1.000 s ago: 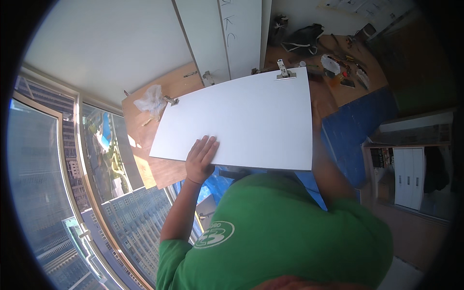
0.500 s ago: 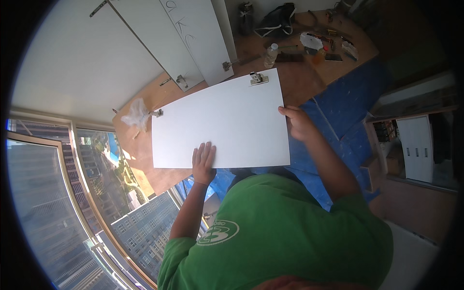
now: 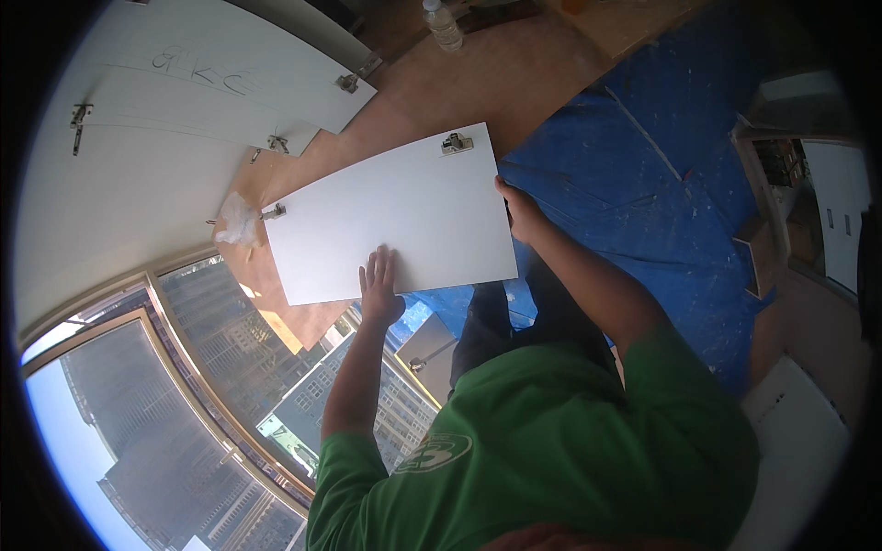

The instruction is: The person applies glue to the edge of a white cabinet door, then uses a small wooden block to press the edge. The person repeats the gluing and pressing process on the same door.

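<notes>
I hold a white cabinet door panel [image 3: 386, 216] flat in front of me, with a metal hinge [image 3: 455, 142] at its far right corner and another hinge [image 3: 273, 212] at its far left corner. My left hand [image 3: 379, 285] lies flat on the panel's near edge, fingers spread. My right hand [image 3: 519, 207] grips the panel's right edge. Below the panel are my dark trousers and green shirt.
More white door panels [image 3: 211, 83] with hinges lean at the upper left. A plastic bottle [image 3: 444, 23] stands on the wooden floor [image 3: 459, 83]. A blue tarp [image 3: 661, 165] covers the floor to the right. A crumpled plastic bag [image 3: 239, 220] lies by the window [image 3: 184, 404].
My right hand has come onto the panel's right edge and grips it. The panel sits lower and closer in view, and my left hand stays on its near edge.
</notes>
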A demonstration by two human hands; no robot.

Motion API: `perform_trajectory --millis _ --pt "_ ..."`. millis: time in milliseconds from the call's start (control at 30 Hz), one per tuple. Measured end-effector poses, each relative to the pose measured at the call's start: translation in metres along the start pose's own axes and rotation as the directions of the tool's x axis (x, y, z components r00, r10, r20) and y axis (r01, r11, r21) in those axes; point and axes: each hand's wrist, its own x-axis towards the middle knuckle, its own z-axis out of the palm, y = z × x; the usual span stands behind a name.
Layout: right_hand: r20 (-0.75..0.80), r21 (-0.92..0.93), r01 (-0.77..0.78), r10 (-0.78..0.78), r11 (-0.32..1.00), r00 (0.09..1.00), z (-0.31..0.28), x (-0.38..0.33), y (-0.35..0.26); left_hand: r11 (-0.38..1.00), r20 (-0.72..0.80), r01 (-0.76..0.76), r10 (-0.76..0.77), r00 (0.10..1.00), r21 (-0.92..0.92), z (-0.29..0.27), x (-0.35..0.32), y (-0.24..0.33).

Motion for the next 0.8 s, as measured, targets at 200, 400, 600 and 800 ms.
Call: perform_trajectory --millis 200,400,600,800 --pt "-0.194 -0.027 -0.053 0.046 0.998 0.980 -0.035 0.038 0.021 0.978 -0.192 -0.170 0.146 0.971 -0.118 0.004 0.084 0.015" --pt "-0.201 0.173 -0.002 0.037 0.985 0.979 -0.049 0.040 0.060 0.927 -0.459 -0.176 0.004 0.888 -0.331 0.010 0.227 0.035" --pt "-0.160 0.076 0.013 0.000 0.997 0.987 -0.054 0.024 0.096 0.981 -0.365 0.113 -0.163 0.917 -0.154 0.024 0.269 0.044" --pt "-0.278 -0.055 0.054 -0.068 0.997 0.958 -0.038 0.013 0.105 0.987 -0.305 0.150 -0.162 0.938 -0.064 0.037 0.266 0.039"
